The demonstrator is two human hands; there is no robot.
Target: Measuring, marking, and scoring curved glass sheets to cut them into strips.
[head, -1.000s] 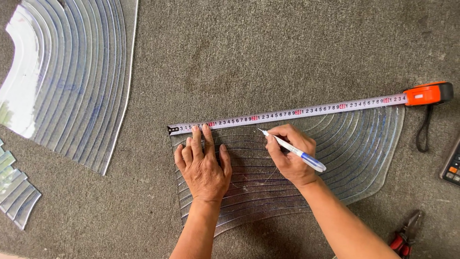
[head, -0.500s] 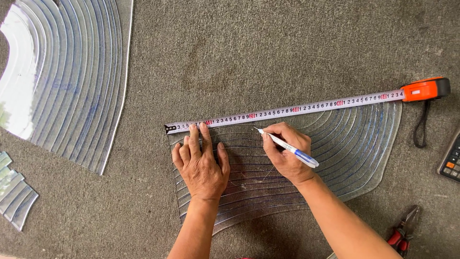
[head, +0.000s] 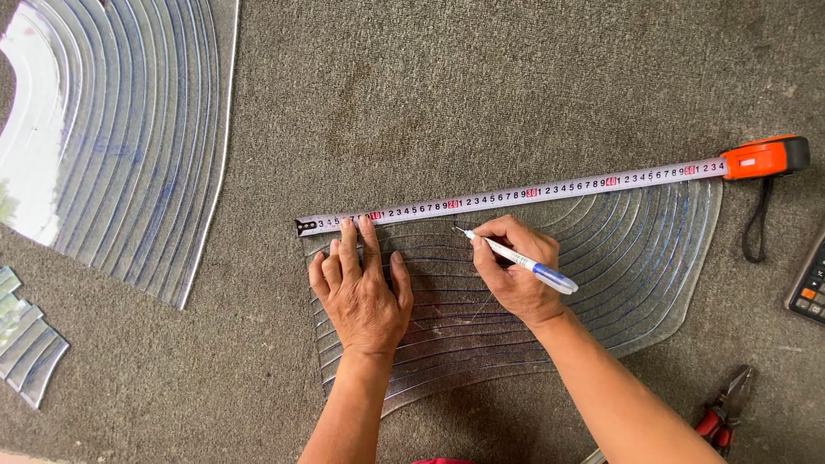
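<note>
Left hand (head: pixel 361 288) flat, pinning white steel tape measure (head: pixel 516 195) on clear curved ribbed glass sheet (head: pixel 601 283); right hand (head: pixel 516 275) grasping blue-capped white marker (head: pixel 520 260). Risk: tape slipping under light pressure, skewing mark.

Setting: glass-cutting workshop, work done on a grey carpet-covered surface (head: pixel 481 94). Evidence: curved ribbed glass panel (head: pixel 636 258) at centre; larger ribbed glass sheet (head: pixel 137 146) at upper left; small cut glass strips (head: pixel 26 344) at left edge; orange tape measure (head: pixel 765 157) stretched across centre to upper right; red-handled pliers (head: pixel 722 412) at lower right; calculator (head: pixel 812 283) at right edge.
</note>
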